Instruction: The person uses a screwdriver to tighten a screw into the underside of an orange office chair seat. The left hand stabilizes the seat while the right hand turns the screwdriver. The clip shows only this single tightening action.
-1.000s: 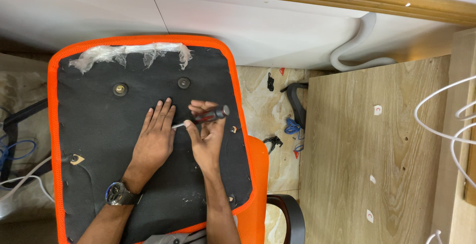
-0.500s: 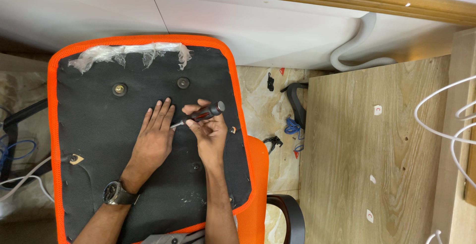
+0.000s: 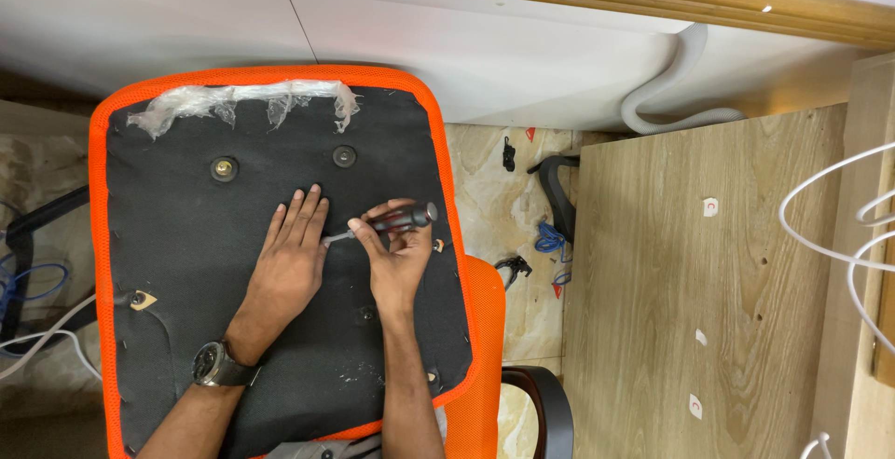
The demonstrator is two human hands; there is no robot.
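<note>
Turning since before, right hand (image 3: 396, 259) angles screwdriver (image 3: 392, 224) handle upward.

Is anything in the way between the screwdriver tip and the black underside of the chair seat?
Nothing visible is. The right hand holds the screwdriver, lying almost flat, tip pointing toward the left hand. That hand lies flat on the black seat underside, its fingers right beside the tip. Whether the tip touches the fabric cannot be told.

Probably a furniture workshop or home room: upturned chair seat (image 3: 270, 263), wooden panel (image 3: 709, 282), loose cables (image 3: 839, 235), tiled floor (image 3: 508, 198).
</note>
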